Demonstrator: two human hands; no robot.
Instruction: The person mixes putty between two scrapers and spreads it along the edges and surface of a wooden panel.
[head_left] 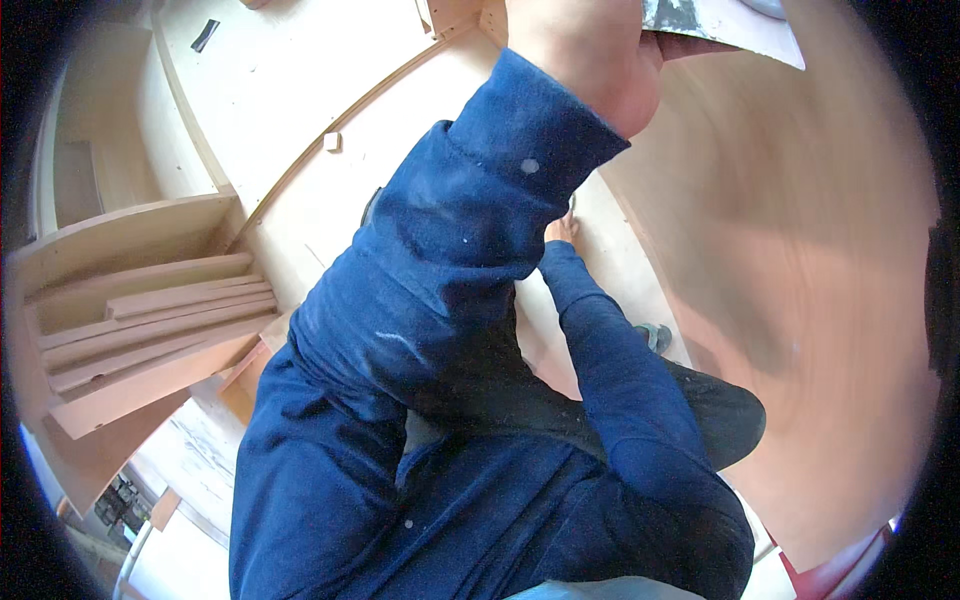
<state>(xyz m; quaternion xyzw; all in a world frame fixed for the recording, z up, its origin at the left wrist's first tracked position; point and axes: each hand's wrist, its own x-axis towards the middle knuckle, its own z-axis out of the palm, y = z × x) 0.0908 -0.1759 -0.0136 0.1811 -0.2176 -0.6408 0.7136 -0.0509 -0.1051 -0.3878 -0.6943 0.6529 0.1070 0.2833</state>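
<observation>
My left arm, in a blue sleeve, reaches up close to the camera. The left hand [590, 55] is cut off by the top edge, so its fingers are out of sight. Beside its wrist is a whitish sheet [785, 38] with dark smears; whether the hand touches it is unclear. Lower down, my right hand [563, 229] rests at or just above a pale wooden surface [625, 240]. The left sleeve partly covers that hand, and its fingers are too small and hidden to read.
A large wooden panel [800, 230] rises along the right. On the left, an open wooden box [130, 215] holds several slats [165, 325]. A small wood block [332, 142] and a black strip [205, 36] lie on the pale boards. My bent knee [735, 415] juts toward the panel.
</observation>
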